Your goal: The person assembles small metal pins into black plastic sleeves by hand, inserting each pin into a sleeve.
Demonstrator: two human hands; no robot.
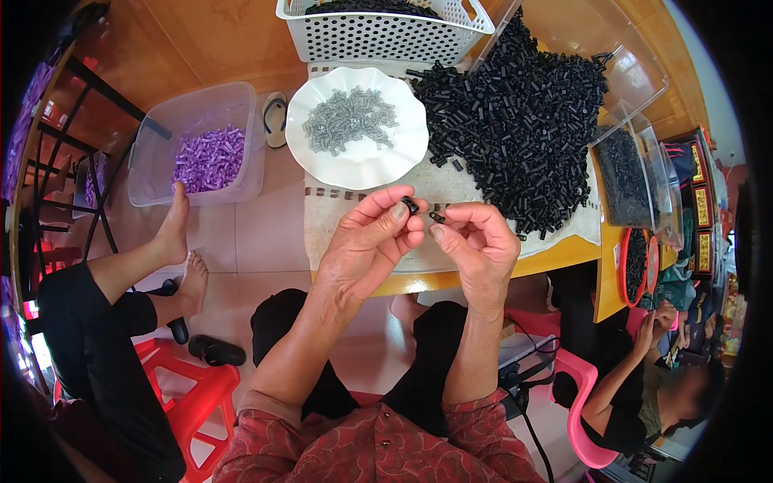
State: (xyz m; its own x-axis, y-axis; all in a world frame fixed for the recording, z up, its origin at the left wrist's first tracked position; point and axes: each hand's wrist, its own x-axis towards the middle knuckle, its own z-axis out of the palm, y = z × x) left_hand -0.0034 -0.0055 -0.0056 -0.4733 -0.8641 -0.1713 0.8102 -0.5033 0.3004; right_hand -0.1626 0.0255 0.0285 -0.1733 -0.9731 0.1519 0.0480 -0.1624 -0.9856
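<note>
Between the thumb and finger of my left hand is a small black cylindrical part. My right hand pinches another small black piece a short gap to the right of it. Both hands are raised over the front edge of the cloth-covered table. Just beyond my left hand stands a white wavy-rimmed plate, and small clear parts are heaped on it. A large pile of short black cylinders spreads over the table beyond my right hand.
A white perforated basket stands at the back. To the left, a clear tub holds purple pieces. Clear bins and a red-rimmed tray line the right. Another person's legs are at left; a seated person is at right.
</note>
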